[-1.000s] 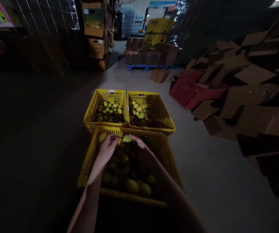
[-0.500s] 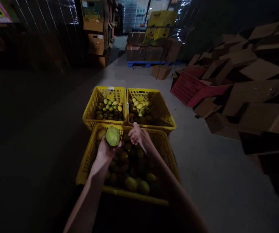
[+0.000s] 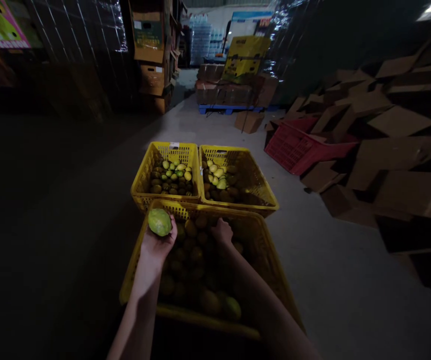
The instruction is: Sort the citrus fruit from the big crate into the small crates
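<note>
A: What do the two hands have?

B: The left hand (image 3: 159,243) has a green fruit (image 3: 159,222), cupped in the upturned palm, with the fingers curled up along its right side. It is up near the far left corner of the near crate (image 3: 208,324).

A: And the right hand (image 3: 223,232)?

B: Down in the near crate, at the piled fruit (image 3: 196,254). Its fingertips are lost in shadow, so I can't tell whether they grip anything.

A: How would you expect that green fruit to handle?

B: I'd guess it has some weight for its size, but sits easily in one palm. The rounded, mottled skin looks fairly smooth, so it could roll if the palm tips. Probably firm, though a hard squeeze or a drop might bruise it.

A: Best place to hold it?

B: Around the widest part, I'd say, palm beneath and fingers spread. For one in the pile, the exposed top and sides; its neighbours likely crowd the lower half.

A: What stands beyond?

B: Two more yellow crates, side by side just past the near one: the left far crate (image 3: 166,197) and the right far crate (image 3: 238,204), both with fruit inside, on the grey floor (image 3: 313,250).
</note>
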`<state>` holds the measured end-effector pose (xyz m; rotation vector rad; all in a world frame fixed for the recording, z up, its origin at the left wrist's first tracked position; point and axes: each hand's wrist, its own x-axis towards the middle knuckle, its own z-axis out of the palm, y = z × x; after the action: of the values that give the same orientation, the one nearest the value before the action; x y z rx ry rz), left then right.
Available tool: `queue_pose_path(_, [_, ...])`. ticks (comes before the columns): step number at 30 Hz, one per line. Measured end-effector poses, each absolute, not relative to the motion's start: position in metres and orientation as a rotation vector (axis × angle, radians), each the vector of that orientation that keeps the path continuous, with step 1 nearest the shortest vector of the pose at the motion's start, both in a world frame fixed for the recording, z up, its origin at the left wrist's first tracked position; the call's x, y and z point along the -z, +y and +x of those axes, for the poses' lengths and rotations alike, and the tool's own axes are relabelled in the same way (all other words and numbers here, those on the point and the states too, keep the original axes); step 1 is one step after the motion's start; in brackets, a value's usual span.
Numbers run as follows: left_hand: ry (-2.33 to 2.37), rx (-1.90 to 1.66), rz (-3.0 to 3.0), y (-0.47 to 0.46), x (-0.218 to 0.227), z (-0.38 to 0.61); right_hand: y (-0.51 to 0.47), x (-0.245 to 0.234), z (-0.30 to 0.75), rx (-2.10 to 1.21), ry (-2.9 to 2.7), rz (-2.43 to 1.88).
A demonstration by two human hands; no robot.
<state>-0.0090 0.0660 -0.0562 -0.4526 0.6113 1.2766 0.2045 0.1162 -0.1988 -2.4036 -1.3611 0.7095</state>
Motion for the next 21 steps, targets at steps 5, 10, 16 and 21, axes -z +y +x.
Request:
queue_pose_path(5, [0.744, -1.339, -0.264, 0.061, 0.055, 0.001, 0.100, 0.166, 0.203, -0.742, -1.270, -2.184])
queue_pose_path(10, [0.853, -1.474, 0.081, 0.055, 0.054, 0.017, 0.081, 0.092, 0.202, -0.936, -1.237, -1.625])
queue_pose_path(16, [0.854, -1.400, 0.515, 0.050, 0.067, 0.033, 0.036, 0.049, 0.187, -1.140, -0.929, -1.076])
queue_pose_path(21, [0.710, -1.362, 0.805, 0.043, 0.066, 0.040, 0.024, 0.060, 0.189, -1.183, -0.882, -1.051])
